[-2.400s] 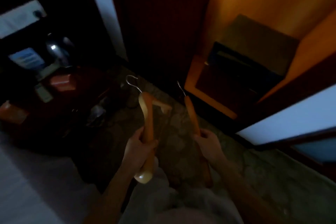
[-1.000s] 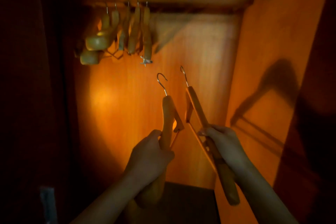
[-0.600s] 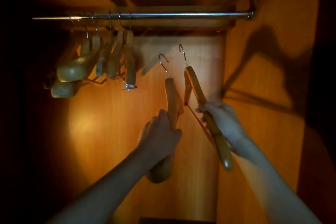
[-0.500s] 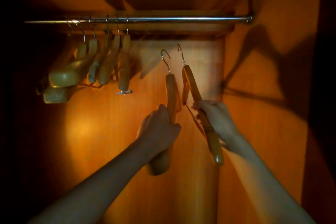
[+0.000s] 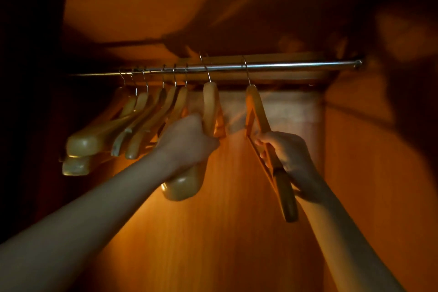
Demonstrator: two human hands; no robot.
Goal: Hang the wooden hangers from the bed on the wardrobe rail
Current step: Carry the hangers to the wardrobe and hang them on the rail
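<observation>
A metal wardrobe rail runs across the top of the lit wooden wardrobe. My left hand grips a wooden hanger whose hook sits over the rail near its middle. My right hand grips a second wooden hanger by its lower arm; its hook is over the rail further right. Several more wooden hangers hang bunched at the rail's left end.
The wardrobe's right side wall stands close to my right arm. The back panel is lit orange. A stretch of bare rail lies to the right of the second hanger. The left edge is dark.
Both hands rose and moved apart. The two hangers' hooks, which were below the rail, now sit over it. The camera tilted upward.
</observation>
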